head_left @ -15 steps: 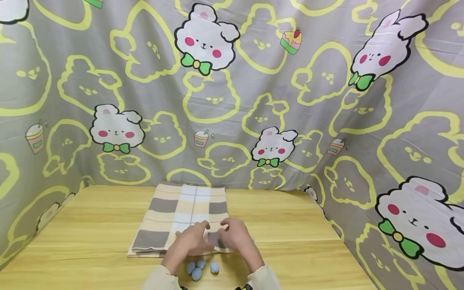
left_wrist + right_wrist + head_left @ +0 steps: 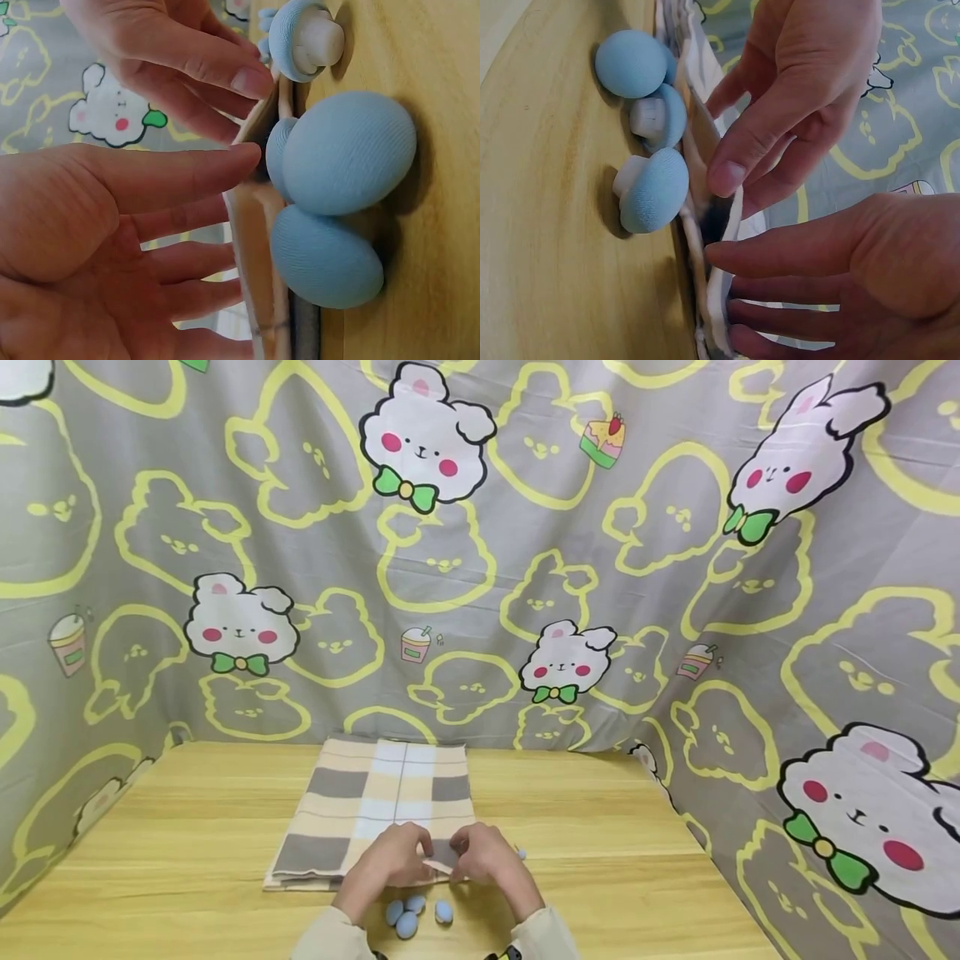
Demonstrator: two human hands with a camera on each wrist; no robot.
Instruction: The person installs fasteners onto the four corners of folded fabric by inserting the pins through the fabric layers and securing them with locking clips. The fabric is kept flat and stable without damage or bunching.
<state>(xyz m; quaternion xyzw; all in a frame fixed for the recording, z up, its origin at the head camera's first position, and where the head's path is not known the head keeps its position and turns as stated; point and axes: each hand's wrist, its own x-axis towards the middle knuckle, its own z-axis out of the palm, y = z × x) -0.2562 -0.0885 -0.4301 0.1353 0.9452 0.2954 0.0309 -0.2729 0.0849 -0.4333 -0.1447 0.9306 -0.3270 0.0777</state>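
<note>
A folded plaid cloth (image 2: 396,785) in beige, grey and white lies on the table, its layers stacked. At its near edge my left hand (image 2: 397,853) holds the upper layer, thumb on the inner side and fingers behind. Close beside it, my right hand (image 2: 483,853) pinches the same edge likewise. The lifted edge (image 2: 718,300) gapes from the layer below, with a dark opening between the thumbs. Just in front sit several light-blue mushroom-shaped pieces (image 2: 351,154) with ribbed round caps; white stems show on some, such as this piece (image 2: 656,191).
One more small blue piece (image 2: 522,853) lies right of my right hand, partly hidden. The wooden table (image 2: 600,827) extends to both sides. A grey curtain (image 2: 465,685) printed with rabbits hangs around its back and sides.
Both hands have lowered slightly onto the cloth's near edge and their fingers have drawn in. The edge between them now stands raised. The blue pieces in front have not moved.
</note>
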